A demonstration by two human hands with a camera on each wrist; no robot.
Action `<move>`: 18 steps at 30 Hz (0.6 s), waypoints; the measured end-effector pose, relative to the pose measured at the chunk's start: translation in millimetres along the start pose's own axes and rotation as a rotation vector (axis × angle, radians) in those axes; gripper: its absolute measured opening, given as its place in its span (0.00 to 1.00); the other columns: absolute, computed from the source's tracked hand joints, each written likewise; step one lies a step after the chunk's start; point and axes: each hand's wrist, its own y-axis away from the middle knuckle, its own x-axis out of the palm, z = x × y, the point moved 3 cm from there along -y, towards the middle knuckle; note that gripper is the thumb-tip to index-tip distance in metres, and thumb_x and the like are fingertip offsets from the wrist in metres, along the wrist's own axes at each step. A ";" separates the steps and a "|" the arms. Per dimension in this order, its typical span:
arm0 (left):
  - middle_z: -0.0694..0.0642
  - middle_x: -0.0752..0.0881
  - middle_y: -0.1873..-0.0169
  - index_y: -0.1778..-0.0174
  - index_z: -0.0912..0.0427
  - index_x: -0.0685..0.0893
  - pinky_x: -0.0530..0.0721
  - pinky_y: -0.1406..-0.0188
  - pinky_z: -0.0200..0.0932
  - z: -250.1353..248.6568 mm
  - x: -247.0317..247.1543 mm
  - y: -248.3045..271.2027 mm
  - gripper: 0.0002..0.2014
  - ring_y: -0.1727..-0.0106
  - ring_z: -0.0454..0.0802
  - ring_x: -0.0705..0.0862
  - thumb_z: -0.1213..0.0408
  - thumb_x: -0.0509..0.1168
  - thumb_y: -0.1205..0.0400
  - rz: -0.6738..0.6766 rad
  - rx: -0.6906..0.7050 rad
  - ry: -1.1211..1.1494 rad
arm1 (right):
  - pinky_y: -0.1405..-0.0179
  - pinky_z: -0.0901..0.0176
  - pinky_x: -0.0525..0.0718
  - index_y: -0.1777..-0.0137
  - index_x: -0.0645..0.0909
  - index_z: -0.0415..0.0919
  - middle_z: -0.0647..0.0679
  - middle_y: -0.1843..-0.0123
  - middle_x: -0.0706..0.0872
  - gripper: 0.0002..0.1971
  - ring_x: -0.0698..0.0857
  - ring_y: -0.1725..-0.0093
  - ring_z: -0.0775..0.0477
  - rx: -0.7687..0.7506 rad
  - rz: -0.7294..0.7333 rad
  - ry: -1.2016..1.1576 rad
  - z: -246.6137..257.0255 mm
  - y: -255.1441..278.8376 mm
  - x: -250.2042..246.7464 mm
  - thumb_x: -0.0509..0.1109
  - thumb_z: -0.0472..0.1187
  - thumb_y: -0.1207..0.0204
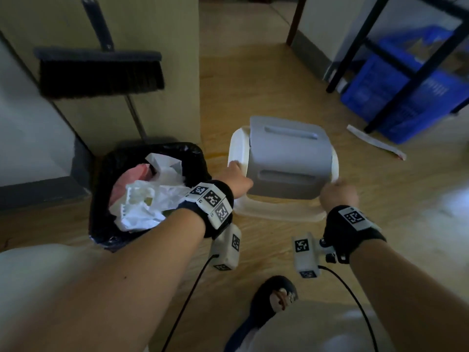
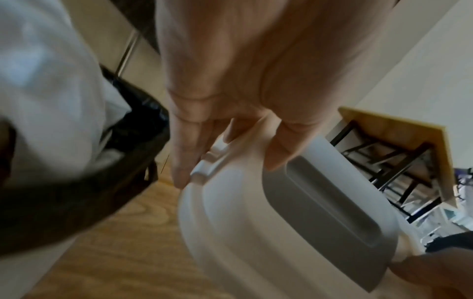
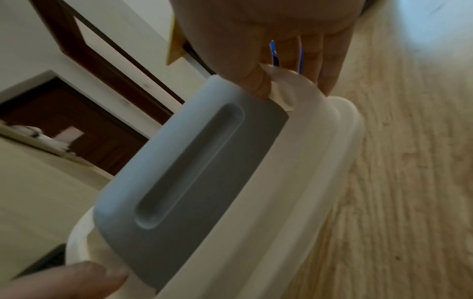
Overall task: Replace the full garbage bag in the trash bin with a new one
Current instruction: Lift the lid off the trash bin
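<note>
Head view: both hands hold the white bin lid (image 1: 279, 212), with its grey swing flap (image 1: 289, 161), above the wooden floor (image 1: 380, 212). Left hand (image 1: 236, 176) grips the lid's left rim; right hand (image 1: 338, 193) appears to pinch its right edge. The trash bin (image 1: 101, 204), lined with a full black garbage bag (image 1: 121, 158), stands just left.

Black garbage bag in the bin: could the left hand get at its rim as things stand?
Probably not yet. The left hand grips the white lid, together with the right hand. The black garbage bag lies open and uncovered beside that forearm, so once the lid is let go, nothing blocks it.
</note>
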 end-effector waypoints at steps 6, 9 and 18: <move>0.65 0.80 0.40 0.26 0.65 0.65 0.78 0.57 0.50 36.0 57.1 -53.8 0.26 0.47 0.63 0.81 0.67 0.62 0.21 0.100 -0.177 -0.016 | 0.54 0.51 0.75 0.34 0.77 0.33 0.32 0.38 0.83 0.17 0.82 0.43 0.32 0.042 0.107 -0.021 -34.6 -50.6 58.9 0.55 0.33 0.19; 0.63 0.79 0.45 0.30 0.68 0.68 0.78 0.57 0.47 56.2 72.6 -70.2 0.25 0.48 0.61 0.80 0.64 0.63 0.22 0.108 -0.282 -0.023 | 0.55 0.52 0.75 0.34 0.78 0.35 0.33 0.39 0.84 0.17 0.83 0.41 0.32 0.081 0.172 -0.038 -43.4 -66.5 94.0 0.57 0.33 0.21; 0.66 0.74 0.29 0.23 0.66 0.59 0.78 0.32 0.61 63.5 95.2 -101.3 0.30 0.31 0.66 0.77 0.63 0.62 0.20 0.065 -0.359 0.128 | 0.51 0.53 0.74 0.35 0.79 0.36 0.33 0.37 0.84 0.17 0.82 0.38 0.33 0.249 0.279 -0.006 -64.0 -82.0 148.6 0.59 0.32 0.21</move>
